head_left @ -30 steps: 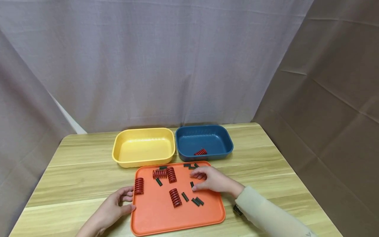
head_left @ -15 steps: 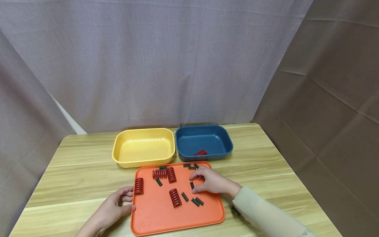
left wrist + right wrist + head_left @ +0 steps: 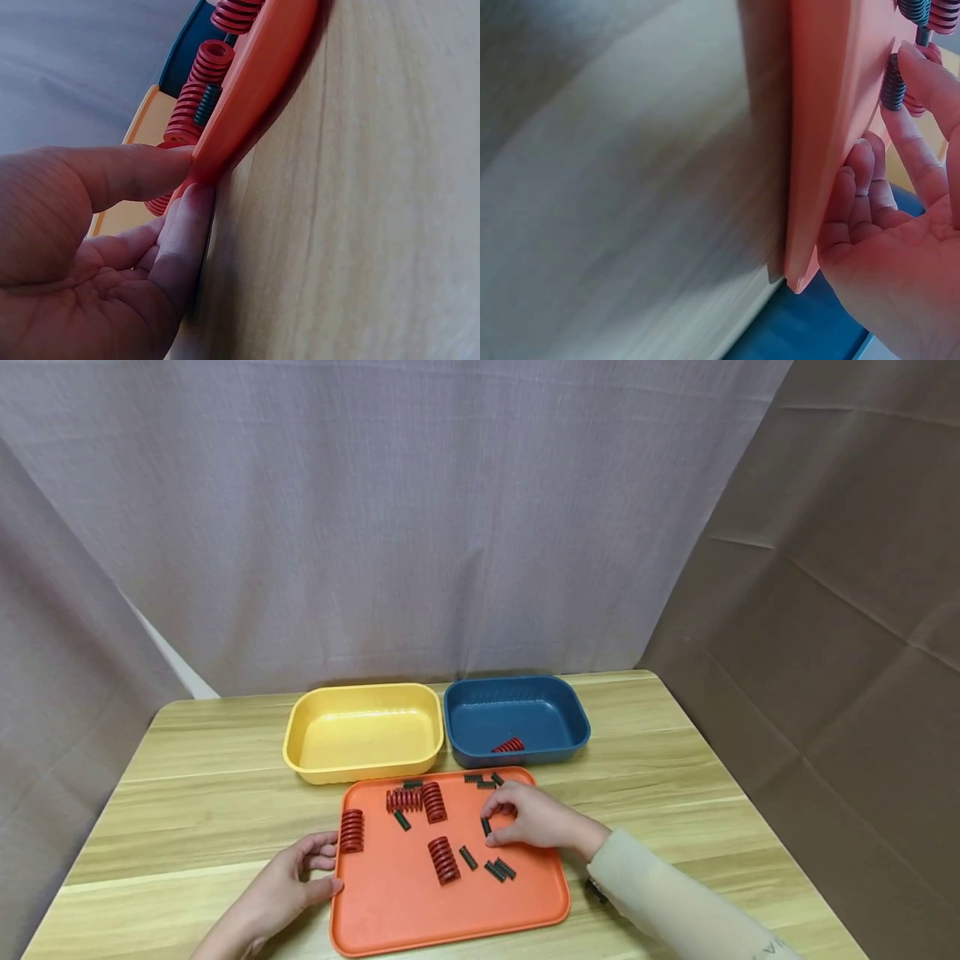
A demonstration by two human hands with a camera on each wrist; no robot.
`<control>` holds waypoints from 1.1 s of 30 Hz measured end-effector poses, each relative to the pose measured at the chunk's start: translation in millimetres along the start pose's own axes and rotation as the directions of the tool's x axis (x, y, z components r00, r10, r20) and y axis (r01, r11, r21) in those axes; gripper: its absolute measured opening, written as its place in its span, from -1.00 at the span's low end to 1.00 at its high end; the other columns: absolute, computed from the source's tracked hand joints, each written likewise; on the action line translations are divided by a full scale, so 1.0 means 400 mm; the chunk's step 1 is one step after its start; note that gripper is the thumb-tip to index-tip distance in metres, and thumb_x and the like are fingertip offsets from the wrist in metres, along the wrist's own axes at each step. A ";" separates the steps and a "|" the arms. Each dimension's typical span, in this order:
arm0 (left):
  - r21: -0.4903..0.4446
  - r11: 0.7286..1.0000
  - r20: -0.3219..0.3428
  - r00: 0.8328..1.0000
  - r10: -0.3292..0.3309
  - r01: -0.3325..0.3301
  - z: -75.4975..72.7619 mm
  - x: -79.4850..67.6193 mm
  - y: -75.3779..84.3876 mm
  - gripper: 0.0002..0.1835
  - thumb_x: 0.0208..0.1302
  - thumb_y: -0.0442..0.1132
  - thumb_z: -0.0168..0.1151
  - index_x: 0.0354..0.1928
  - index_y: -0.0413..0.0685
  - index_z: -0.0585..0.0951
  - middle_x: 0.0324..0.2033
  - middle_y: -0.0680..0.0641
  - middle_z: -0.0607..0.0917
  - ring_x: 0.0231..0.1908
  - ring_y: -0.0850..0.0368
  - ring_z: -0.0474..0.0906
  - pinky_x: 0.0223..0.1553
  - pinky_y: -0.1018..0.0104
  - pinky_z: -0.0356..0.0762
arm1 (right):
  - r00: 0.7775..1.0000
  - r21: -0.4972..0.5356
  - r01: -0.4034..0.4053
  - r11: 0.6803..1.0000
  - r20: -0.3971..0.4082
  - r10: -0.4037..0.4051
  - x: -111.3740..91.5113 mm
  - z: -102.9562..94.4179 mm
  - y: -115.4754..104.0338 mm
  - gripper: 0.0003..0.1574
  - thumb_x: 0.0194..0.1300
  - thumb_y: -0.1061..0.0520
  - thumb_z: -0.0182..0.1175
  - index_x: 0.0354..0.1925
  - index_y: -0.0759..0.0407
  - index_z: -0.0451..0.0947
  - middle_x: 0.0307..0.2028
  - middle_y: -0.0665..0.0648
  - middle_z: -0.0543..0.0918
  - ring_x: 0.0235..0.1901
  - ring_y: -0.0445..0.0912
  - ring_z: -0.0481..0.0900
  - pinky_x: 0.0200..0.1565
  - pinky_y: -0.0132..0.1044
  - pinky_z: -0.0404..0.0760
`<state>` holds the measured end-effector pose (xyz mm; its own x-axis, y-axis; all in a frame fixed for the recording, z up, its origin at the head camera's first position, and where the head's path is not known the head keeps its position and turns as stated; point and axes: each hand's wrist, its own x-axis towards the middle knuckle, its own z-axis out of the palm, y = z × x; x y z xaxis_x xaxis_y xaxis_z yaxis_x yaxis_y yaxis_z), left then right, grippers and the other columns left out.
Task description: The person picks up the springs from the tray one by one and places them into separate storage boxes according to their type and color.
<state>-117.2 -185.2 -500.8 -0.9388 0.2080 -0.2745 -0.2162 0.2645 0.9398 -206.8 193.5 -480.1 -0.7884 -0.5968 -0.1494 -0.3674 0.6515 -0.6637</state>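
Observation:
On the orange tray (image 3: 405,914) lie several large red springs (image 3: 444,861) and several small dark green springs (image 3: 468,858). My right hand (image 3: 536,817) is over the tray's right half, pinching one small dark green spring (image 3: 892,82) lengthwise between thumb and forefinger, its other fingers curled in toward the tray. At the tray's left edge, my left hand (image 3: 288,877) grips the rim, thumb on the upper side and fingers against the outside, as the left wrist view shows. A red spring (image 3: 352,831) lies just inside that rim, near the left fingertips.
Behind the tray stand a yellow bin (image 3: 330,774) and, to its right, a blue bin (image 3: 525,759) holding a red spring (image 3: 510,745). A small dark object (image 3: 596,892) is partly hidden by the right sleeve. Grey curtains hang behind the wooden table (image 3: 187,827).
My right thumb and forefinger have come together on the ends of the small green spring. The left hand and the tray stay in place.

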 end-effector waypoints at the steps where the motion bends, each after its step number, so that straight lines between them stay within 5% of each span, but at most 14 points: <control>1: -0.001 1.000 0.000 1.000 0.005 -0.005 0.000 -0.001 0.000 -0.25 0.05 -0.38 0.44 0.30 -0.32 0.33 0.01 -0.18 0.49 0.00 -0.02 0.45 -0.13 0.35 0.50 | 1.000 -0.003 -0.001 1.000 -0.001 0.001 0.000 0.000 0.000 -0.68 0.10 -0.10 0.44 -0.18 -0.10 0.61 -0.17 -0.05 0.50 -0.17 -0.08 0.41 -0.10 -0.21 0.42; 23: -0.001 1.000 -0.007 1.000 0.007 -0.007 0.002 0.005 -0.002 -0.25 0.02 -0.36 0.46 0.28 -0.29 0.35 0.00 -0.18 0.48 -0.01 -0.02 0.44 -0.13 0.34 0.51 | 0.991 0.051 -0.001 0.999 -0.133 0.008 0.018 0.003 -0.006 -0.68 0.18 0.02 0.39 -0.14 0.09 0.57 -0.29 0.01 0.58 -0.28 -0.12 0.52 -0.17 -0.27 0.52; 33: 0.005 1.000 -0.009 1.000 0.002 -0.002 0.001 0.002 -0.001 -0.26 0.04 -0.36 0.45 0.28 -0.30 0.35 0.00 -0.18 0.49 -0.01 -0.02 0.44 -0.13 0.34 0.51 | 0.950 0.152 0.039 0.988 -0.311 0.010 0.056 0.001 -0.052 -0.70 0.21 -0.05 0.36 -0.16 0.04 0.59 -0.33 -0.07 0.59 -0.32 -0.18 0.54 -0.26 -0.33 0.55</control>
<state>-117.8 -184.7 -501.3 -0.9417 0.2000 -0.2705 -0.2126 0.2691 0.9394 -216.7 166.3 -469.8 -0.9063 -0.4152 0.0793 -0.3190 0.5488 -0.7727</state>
